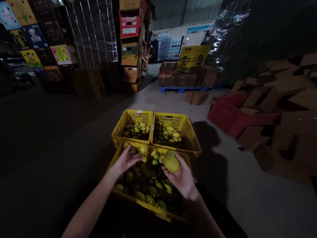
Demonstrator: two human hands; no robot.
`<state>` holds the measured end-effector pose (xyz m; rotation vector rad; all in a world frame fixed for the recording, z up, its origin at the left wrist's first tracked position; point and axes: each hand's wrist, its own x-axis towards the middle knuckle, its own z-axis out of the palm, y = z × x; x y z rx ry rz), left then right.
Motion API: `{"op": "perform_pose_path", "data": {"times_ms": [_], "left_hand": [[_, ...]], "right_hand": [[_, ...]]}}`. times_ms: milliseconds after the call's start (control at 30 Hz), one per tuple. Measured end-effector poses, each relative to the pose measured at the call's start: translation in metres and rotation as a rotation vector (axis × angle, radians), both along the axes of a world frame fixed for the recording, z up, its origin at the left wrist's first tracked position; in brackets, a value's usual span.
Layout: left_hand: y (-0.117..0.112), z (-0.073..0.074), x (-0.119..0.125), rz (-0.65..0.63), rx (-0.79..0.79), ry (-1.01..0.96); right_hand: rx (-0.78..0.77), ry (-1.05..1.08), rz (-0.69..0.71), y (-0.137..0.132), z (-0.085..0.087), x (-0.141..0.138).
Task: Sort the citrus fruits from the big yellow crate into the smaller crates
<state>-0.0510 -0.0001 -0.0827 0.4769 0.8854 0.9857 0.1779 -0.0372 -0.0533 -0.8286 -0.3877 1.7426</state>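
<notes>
My right hand [182,179] is closed around a yellow-green fruit [171,162], roundish and a bit greener at its top, above the right side of the near yellow crate [154,210]. Over that crate's left side, my left hand [125,162] has its fingers apart and holds nothing that I can see; a fruit lies close by its fingertips. Many green and yellow fruits [152,191] fill the near crate, partly in shadow. Whether the left fingers touch any of them I cannot tell.
Behind the near crate stand a left yellow crate [117,134] and a right yellow crate [190,130], both part filled with fruit. A red crate [225,117] and a heap of cardboard boxes [297,130] lie right. Farther back are stacked cartons [132,55] and a blue pallet [182,88].
</notes>
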Motion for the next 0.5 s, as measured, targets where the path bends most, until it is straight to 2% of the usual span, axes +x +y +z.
{"op": "perform_pose_path", "data": {"times_ms": [67, 133, 167, 267, 333, 400, 500], "left_hand": [[0.014, 0.014, -0.012, 0.143, -0.011, -0.037], [0.013, 0.019, -0.015, 0.186, -0.03, -0.029], [0.008, 0.02, -0.013, 0.152, -0.042, -0.018], [-0.016, 0.02, 0.003, -0.057, -0.057, -0.006], [-0.029, 0.023, 0.012, -0.14, -0.064, -0.011], [-0.035, 0.027, 0.015, -0.134, -0.079, -0.019], [-0.033, 0.033, 0.009, -0.033, -0.12, -0.054]], "right_hand": [[-0.016, 0.008, 0.017, -0.001, 0.0, 0.0], [-0.039, 0.022, 0.032, -0.001, 0.0, 0.002], [-0.051, 0.016, 0.043, -0.001, -0.001, 0.002], [-0.087, -0.071, 0.109, -0.002, -0.006, -0.001], [-0.104, -0.137, 0.162, -0.003, -0.012, -0.008], [-0.101, -0.18, 0.213, -0.005, -0.021, -0.018], [-0.02, -0.254, 0.295, -0.013, -0.04, -0.032]]}}
